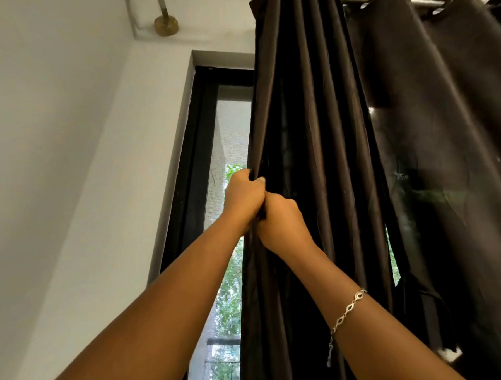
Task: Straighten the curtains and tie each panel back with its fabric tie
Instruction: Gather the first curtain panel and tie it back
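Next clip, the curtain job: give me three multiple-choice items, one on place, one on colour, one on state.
1. Where is the bracelet? A. left wrist B. right wrist C. on the rod
2. What colour is the gathered panel? A. white B. red C. dark brown
3. What is the left hand doing? A. gripping that panel's edge B. hanging idle C. lying flat on the wall

Answers: B, the chain circles the forearm behind the right hand. C, its folds are dark brown. A, its fingers curl round the fabric edge.
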